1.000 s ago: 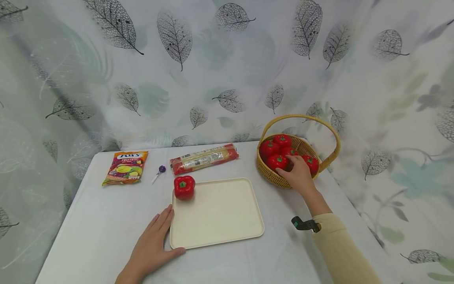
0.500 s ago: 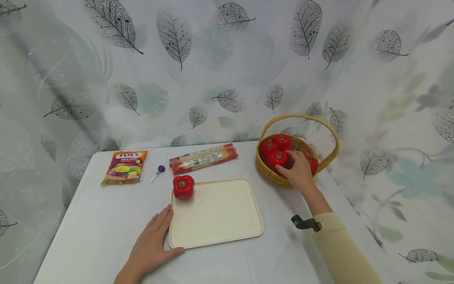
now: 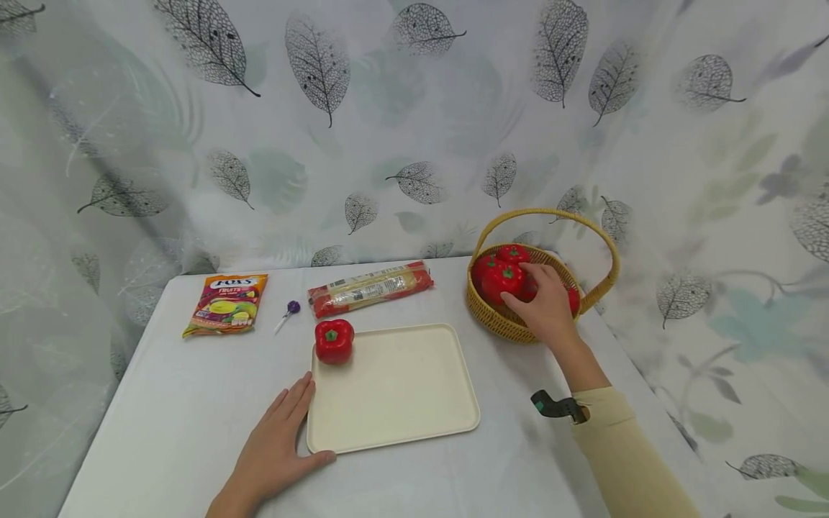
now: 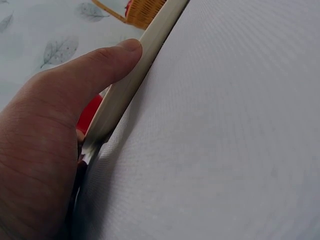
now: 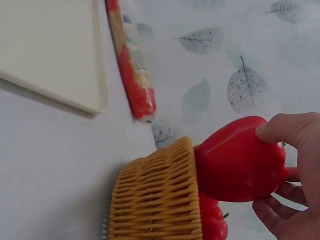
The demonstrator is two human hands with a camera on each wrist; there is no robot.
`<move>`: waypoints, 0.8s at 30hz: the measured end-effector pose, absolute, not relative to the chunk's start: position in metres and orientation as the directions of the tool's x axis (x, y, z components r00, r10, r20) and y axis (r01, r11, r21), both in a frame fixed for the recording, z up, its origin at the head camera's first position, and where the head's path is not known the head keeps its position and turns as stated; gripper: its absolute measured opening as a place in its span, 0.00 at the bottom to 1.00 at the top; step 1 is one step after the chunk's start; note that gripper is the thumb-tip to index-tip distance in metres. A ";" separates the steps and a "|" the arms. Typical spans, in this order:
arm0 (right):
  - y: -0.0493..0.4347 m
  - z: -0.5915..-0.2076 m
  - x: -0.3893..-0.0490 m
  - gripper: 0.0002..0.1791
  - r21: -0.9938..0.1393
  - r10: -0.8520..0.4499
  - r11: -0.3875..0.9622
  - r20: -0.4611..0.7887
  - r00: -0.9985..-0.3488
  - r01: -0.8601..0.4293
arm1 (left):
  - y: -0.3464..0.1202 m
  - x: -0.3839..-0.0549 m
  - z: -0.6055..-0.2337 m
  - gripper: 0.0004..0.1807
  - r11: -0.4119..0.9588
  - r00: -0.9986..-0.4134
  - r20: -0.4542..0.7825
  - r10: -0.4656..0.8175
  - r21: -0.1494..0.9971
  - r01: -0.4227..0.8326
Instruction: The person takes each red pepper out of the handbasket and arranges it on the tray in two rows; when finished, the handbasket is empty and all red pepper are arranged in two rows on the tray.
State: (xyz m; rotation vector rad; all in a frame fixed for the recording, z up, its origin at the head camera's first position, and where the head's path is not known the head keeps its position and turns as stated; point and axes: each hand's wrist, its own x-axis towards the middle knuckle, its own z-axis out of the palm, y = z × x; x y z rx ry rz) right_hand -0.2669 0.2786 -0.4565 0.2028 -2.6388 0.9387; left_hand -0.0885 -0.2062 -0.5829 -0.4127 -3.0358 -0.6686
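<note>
My right hand [image 3: 547, 306] grips a red bell pepper [image 5: 240, 162] with thumb and fingers, at the top of the wicker basket [image 3: 499, 326]. More red peppers [image 3: 513, 252] sit in the basket, partly hidden by the hand and the held pepper. My left hand [image 3: 275, 446] rests at the near left corner of the cream tray [image 3: 401, 388], fingers extended along its left side. In the left wrist view, the thumb [image 4: 131, 46] lies against the tray's edge. Another red bell pepper [image 3: 334, 342] stands on the tray's far left corner.
Beyond the tray lies a long red-and-clear packet [image 3: 372, 289]. A purple lollipop [image 3: 293, 307] and an orange candy bag [image 3: 227, 305] lie to the left on the white-covered table [image 3: 162, 403]. The basket's tall handle [image 3: 544, 211] arches above it; a leaf-print curtain hangs behind.
The right hand has taken hold of a pepper in the basket and raised it slightly. The left hand and tray stay in place.
</note>
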 end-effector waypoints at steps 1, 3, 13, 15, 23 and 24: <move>0.277 -0.454 -0.266 0.38 -0.587 -0.025 0.771 0.358 -0.933 -0.246 | -0.206 -0.088 -0.583 0.70 0.874 -0.965 0.062 0.254 0.413 0.256; 0.272 -0.450 -0.263 0.38 -0.592 -0.028 0.764 0.363 -0.931 -0.254 | -0.206 -0.088 -0.583 0.70 0.874 -0.965 0.063 0.255 0.411 0.258; 0.251 -0.440 -0.256 0.39 -0.622 -0.069 0.722 0.370 -0.926 -0.302 | -0.207 -0.087 -0.585 0.70 0.869 -0.963 0.084 0.256 0.416 0.267; 0.247 -0.441 -0.254 0.39 -0.626 -0.081 0.715 0.368 -0.926 -0.312 | -0.207 -0.087 -0.586 0.70 0.868 -0.963 0.083 0.258 0.417 0.268; 0.227 -0.444 -0.253 0.40 -0.631 -0.139 0.684 0.379 -0.915 -0.366 | -0.208 -0.086 -0.587 0.70 0.865 -0.963 0.088 0.256 0.424 0.269; 0.224 -0.444 -0.253 0.40 -0.627 -0.146 0.685 0.382 -0.912 -0.372 | -0.208 -0.086 -0.587 0.70 0.864 -0.962 0.090 0.256 0.425 0.270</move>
